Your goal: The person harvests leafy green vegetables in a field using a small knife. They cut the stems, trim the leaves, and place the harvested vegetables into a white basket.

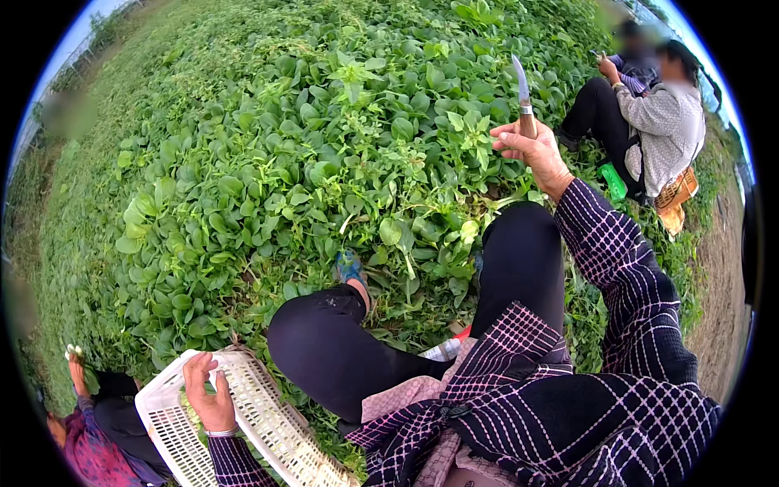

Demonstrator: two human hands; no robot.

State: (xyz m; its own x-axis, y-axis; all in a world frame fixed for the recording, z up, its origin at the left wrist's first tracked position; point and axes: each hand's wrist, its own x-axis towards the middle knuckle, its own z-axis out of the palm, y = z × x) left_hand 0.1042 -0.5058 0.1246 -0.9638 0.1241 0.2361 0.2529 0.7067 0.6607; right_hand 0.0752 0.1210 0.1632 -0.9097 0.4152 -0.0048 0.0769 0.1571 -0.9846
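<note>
My right hand (532, 152) holds a small knife (523, 91) by its wooden handle, the blade pointing up and away over the leafy green plants (304, 140). Its fingers wrap the handle loosely. On the other side, my left hand (210, 392) is over the rim of a white plastic crate (261, 402), fingers spread and with nothing seen in them; whether it touches the rim I cannot tell. Some green leaves show inside the crate. Between my feet, a cut or pulled leafy plant (409, 262) lies with its pale stem end towards me.
Two people (660, 115) sit at the upper right, with an orange crate (678, 189) and a green plastic item (612, 181) near them. Another person (100, 438) at the lower left holds up pale-stemmed greens. A bottle-like object (444, 350) lies beneath my legs. Bare soil runs along the right.
</note>
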